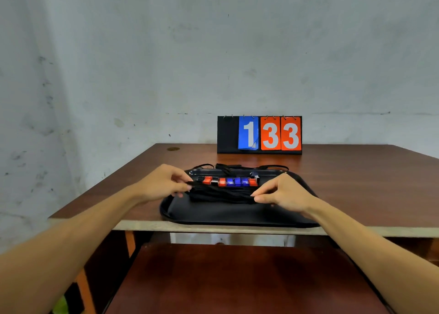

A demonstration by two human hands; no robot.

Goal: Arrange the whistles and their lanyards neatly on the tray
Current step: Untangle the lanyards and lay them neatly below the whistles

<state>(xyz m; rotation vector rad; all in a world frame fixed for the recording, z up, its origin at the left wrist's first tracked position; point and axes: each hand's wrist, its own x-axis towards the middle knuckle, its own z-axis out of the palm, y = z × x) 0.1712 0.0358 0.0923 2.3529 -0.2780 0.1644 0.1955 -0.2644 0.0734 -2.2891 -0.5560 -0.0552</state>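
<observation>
Resting on brown table (356, 183) by grey wall (213, 52): black tray (237, 212); red, blue whistles (229, 181) rowed at 12 o'clock; left hand (161, 183), right hand (285, 192) pinched bundled black lanyards (221, 192).

Overall light: soft and even, moderately bright — no hard beam from any side.
Wall (213, 52): pale and evenly lit, mottled stains readable.
Table (356, 171): dull sheen on the brown top, no sharp glare.
Tray (232, 212): black surface swallows detail; the lanyards (221, 192) merge into it.
Shadows: faint and diffuse under the hands; darker below the table edge.
Scoreboard (259, 135): digits crisp, colours saturated.
Sharpness: slightly soft overall, fine detail smeared.
Edges: wide-angle stretch — forearms balloon toward the lower corners.
</observation>
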